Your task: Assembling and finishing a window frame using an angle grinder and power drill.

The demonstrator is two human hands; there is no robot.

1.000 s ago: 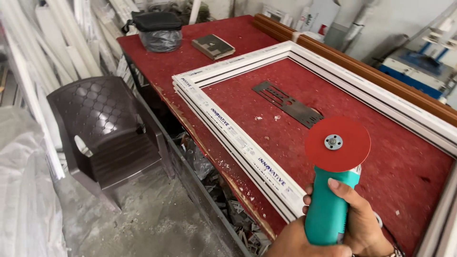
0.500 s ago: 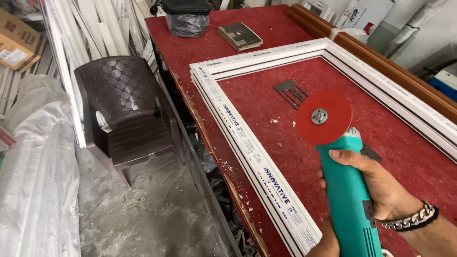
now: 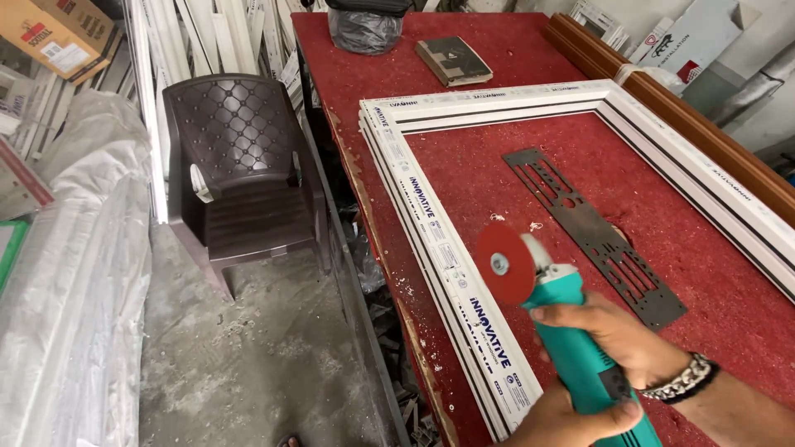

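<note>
Teal angle grinder (image 3: 580, 348) sits gripped in both your hands, right hand (image 3: 617, 335) fingers and left hand (image 3: 571, 418) fingers wrapped tight, its red disc (image 3: 505, 265) over the white window frame (image 3: 451, 257) on the bench (image 3: 497, 74).

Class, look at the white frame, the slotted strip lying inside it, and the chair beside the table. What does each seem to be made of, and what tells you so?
White frame: probably plastic profile, smooth and glossy, with ribbed edges.
Slotted strip: looks like thin sheet metal, dull grey, flat, with cleanly cut slots.
Chair: likely moulded plastic, dark brown, slightly shiny, with a quilted diamond pattern on its back.
</note>
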